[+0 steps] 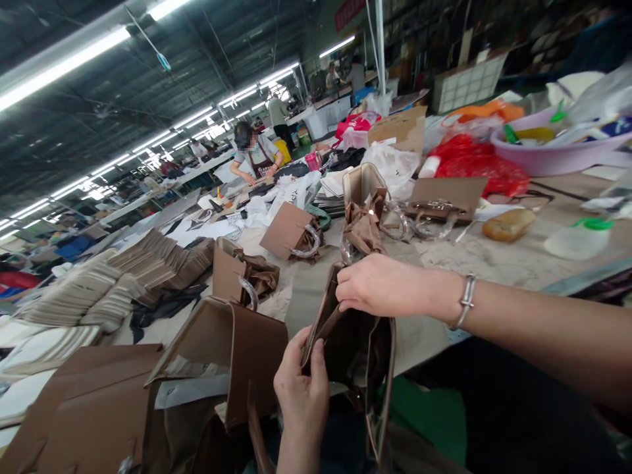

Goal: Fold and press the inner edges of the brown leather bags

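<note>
A brown handbag (353,349) with a dark lining gapes upward in front of me. My left hand (303,378) pinches its near-left rim, thumb inside and fingers outside. At the far end of that same rim, my right hand (372,286) has its fingers closed on the bag's edge; the fingertips are partly hidden. Left of the bag stands a larger brown bag body (259,355), its top open. Beyond my hands lie finished-looking brown bags, one (291,230) with a wrapped handle and another (365,210) standing upright.
Stacks of brown panels (158,260) and pale pieces (74,299) cover the table's left side. At right are a purple basin (557,148), a red plastic bag (459,161), a yellowish block (508,225) and a green-capped bottle (580,238). A co-worker (254,155) works farther back.
</note>
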`<state>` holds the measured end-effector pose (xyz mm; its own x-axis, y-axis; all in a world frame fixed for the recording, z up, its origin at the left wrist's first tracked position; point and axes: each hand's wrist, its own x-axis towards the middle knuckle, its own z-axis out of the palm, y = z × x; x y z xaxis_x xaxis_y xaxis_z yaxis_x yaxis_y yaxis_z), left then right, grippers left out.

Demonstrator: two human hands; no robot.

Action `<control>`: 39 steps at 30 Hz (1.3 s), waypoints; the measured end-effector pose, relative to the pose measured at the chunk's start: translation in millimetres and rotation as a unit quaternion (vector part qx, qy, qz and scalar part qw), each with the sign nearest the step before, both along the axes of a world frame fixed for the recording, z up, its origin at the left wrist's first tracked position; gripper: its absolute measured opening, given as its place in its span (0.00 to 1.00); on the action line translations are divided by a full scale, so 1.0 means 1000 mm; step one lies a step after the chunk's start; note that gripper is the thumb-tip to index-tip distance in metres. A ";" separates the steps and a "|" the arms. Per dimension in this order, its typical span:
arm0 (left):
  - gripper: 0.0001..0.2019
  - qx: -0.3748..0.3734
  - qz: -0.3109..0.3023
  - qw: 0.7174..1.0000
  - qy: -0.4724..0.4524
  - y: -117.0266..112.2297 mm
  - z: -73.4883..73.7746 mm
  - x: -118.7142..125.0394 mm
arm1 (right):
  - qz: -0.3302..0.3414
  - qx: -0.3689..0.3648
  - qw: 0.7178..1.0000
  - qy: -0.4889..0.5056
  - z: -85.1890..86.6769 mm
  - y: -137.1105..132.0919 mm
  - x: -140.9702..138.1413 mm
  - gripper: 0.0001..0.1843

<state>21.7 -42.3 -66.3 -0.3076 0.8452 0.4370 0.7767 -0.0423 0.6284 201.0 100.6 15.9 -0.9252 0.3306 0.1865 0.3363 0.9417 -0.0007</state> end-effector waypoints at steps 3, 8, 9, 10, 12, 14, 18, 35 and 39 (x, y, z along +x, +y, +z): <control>0.12 0.012 -0.011 1.000 0.018 0.001 -0.002 -0.001 | -0.019 -0.001 1.000 0.007 -0.001 0.000 -0.002 0.13; 0.11 0.032 -0.026 0.998 0.039 0.004 -0.002 0.000 | -0.051 0.000 0.998 0.026 -0.004 0.000 -0.005 0.13; 0.11 0.034 -0.023 0.998 0.039 0.005 -0.002 0.001 | -0.055 0.001 0.998 0.029 -0.004 0.000 -0.006 0.13; 0.11 0.038 -0.021 0.998 0.039 0.005 -0.002 0.001 | -0.060 0.001 0.998 0.031 -0.005 0.001 -0.006 0.13; 0.11 0.043 -0.018 0.998 0.040 0.005 -0.003 0.003 | -0.067 -0.001 0.997 0.031 -0.005 0.001 -0.008 0.13; 0.11 0.044 -0.020 0.998 0.042 0.004 -0.004 0.005 | -0.072 -0.003 0.997 0.026 -0.006 0.002 -0.009 0.13; 0.11 0.045 -0.018 0.998 0.045 0.003 -0.004 0.008 | -0.073 0.000 0.997 0.021 -0.007 0.003 -0.012 0.13; 0.10 0.044 -0.024 0.999 -0.006 0.005 -0.006 0.008 | -0.088 -0.011 0.995 0.038 -0.012 0.006 -0.015 0.12; 0.10 0.044 -0.017 0.999 -0.009 0.004 -0.008 0.008 | -0.089 -0.010 0.995 0.038 -0.011 0.004 -0.015 0.12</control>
<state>29.5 -38.3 -74.0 -0.2870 0.8139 0.5051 0.7626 -0.1250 0.6347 186.4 104.6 5.3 -0.8347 0.4926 0.2463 0.4964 0.8666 -0.0509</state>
